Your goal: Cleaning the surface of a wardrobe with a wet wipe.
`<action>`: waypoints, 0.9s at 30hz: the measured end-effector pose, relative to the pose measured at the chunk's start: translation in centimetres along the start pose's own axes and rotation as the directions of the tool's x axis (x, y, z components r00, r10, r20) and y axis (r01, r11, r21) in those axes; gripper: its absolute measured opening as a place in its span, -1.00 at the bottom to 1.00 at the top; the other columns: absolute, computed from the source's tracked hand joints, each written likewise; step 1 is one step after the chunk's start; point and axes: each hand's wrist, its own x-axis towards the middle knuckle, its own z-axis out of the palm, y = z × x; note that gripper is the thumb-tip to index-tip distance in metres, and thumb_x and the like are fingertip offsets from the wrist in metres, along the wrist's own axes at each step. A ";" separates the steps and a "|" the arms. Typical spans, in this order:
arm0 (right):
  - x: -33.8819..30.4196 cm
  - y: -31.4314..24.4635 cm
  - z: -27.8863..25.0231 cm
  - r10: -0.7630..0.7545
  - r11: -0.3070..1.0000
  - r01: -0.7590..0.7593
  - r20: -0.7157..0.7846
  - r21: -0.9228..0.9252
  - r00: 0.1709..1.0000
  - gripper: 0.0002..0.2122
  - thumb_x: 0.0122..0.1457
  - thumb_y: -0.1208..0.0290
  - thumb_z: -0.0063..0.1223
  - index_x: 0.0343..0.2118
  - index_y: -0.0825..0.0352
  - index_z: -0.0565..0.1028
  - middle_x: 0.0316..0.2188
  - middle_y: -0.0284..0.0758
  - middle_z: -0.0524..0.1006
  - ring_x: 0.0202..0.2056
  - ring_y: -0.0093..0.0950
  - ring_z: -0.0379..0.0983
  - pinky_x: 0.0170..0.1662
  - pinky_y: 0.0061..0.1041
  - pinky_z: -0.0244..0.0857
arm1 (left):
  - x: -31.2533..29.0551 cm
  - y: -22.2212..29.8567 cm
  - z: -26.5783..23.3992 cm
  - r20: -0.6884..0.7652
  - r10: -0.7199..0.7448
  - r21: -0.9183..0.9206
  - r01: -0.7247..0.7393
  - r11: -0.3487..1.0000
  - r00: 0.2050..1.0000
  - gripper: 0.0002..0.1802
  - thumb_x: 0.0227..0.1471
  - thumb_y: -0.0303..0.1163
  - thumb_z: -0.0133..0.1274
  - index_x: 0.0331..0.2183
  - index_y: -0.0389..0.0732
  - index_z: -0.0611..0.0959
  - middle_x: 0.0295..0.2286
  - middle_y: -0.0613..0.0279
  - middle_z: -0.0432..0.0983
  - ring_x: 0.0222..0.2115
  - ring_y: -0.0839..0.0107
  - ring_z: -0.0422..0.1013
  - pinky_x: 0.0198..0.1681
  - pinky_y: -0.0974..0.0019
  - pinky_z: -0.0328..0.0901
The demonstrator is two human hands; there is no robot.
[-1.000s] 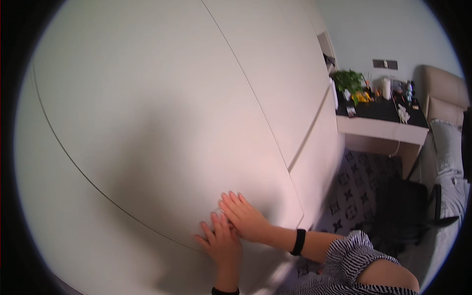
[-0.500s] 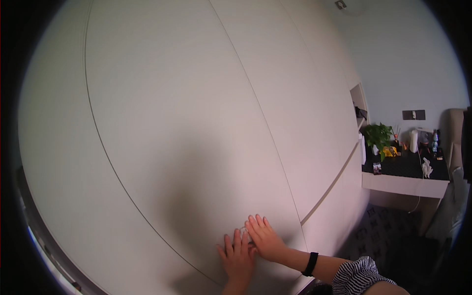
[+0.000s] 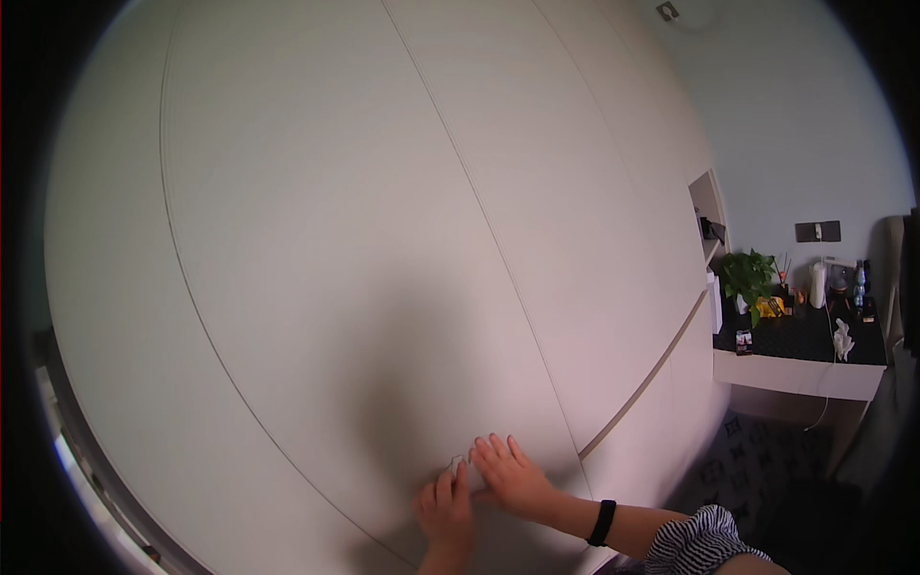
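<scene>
The pale wardrobe door (image 3: 335,240) fills most of the head view. Low on it, a small whitish piece (image 3: 457,465) shows at the fingertips of my left hand (image 3: 447,517); its kind is too small to make out. The left fingers are bent and closed at this piece. Close by on the right, my right hand (image 3: 517,487) lies against the door with its fingers stretched out. A dark band circles the right wrist, and the sleeve is striped black and white. The right thumb is partly hidden near the left hand.
A long strip handle (image 3: 644,385) runs along the cabinet front at right. Beyond it stands a desk (image 3: 800,374) with a potted plant (image 3: 746,276), bottles and a crumpled tissue. An open shelf (image 3: 707,199) is set above. Dark patterned flooring (image 3: 738,450) lies below.
The left fingers, spread out before, are now bent in at the small whitish piece. Both hands sit slightly lower and further left in view, and the view has shifted a little.
</scene>
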 end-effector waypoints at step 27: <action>-5.9 9.6 0.4 0.353 0.931 -0.343 -0.068 0.128 0.933 -0.05 0.01 0.13 0.32 0.33 0.54 0.02 0.36 0.13 0.01 0.38 0.06 -0.09 0.39 -0.02 -0.13 | 1.1 9.3 5.7 0.370 0.292 -0.229 -0.218 0.949 0.882 -0.19 -0.02 -0.08 0.25 0.22 -0.13 0.41 0.28 0.22 0.21 0.29 0.16 0.12 0.28 -0.25 0.04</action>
